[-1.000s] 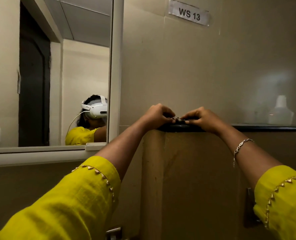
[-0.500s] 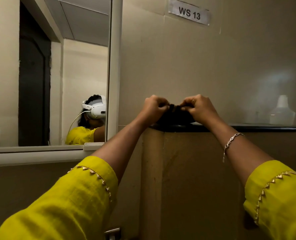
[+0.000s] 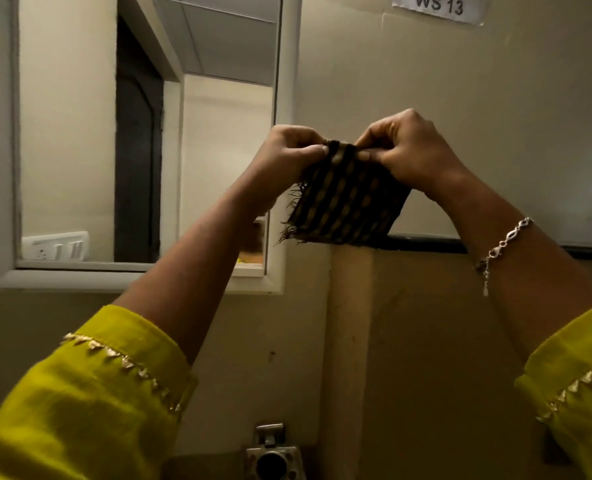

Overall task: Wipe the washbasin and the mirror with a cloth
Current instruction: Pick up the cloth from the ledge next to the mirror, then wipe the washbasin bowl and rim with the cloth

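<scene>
A dark cloth (image 3: 348, 206) with tan stripes and a frayed left edge hangs in front of the wall, above the black ledge (image 3: 426, 244). My left hand (image 3: 287, 157) pinches its top edge on the left, and my right hand (image 3: 405, 150) pinches the same edge on the right. The mirror (image 3: 80, 133) in a white frame fills the upper left. The washbasin is out of view except for a metal fitting (image 3: 274, 455) at the bottom.
A paper label reading WS 13 (image 3: 440, 6) is stuck high on the beige wall. A beige pillar (image 3: 350, 341) runs down under the ledge. The mirror reflects a dark doorway and a white switch plate (image 3: 57, 245).
Both hands have lifted the cloth off the ledge, and it now hangs unfolded between them. The view has tipped downward and shifted, so the bottle on the ledge is out of sight.
</scene>
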Motion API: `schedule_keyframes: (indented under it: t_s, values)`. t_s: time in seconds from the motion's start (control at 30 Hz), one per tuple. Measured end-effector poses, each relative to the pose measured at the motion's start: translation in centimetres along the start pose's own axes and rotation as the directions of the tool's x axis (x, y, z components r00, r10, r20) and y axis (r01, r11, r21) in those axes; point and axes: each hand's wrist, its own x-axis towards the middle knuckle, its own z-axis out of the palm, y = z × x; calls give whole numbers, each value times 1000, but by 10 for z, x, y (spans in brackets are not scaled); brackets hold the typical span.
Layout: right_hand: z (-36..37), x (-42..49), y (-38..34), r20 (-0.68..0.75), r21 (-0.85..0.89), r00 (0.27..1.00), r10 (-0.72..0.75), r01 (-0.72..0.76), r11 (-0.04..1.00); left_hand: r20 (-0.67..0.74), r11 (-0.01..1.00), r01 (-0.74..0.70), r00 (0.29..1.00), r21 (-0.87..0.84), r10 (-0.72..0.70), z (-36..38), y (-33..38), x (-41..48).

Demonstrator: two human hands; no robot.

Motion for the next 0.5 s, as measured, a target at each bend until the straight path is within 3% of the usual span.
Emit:
schedule_keyframes:
  t_s: [0.3, 0.5]
  values:
    - [65, -40, -46, 312, 425, 950, -1, -139, 894, -5, 977, 213, 977, 16, -213, -48, -14, -85]
    - [117, -86, -61, 547, 611, 833, -87, -326, 721, -11, 909, 380, 923, 171, -384, -74, -31, -154]
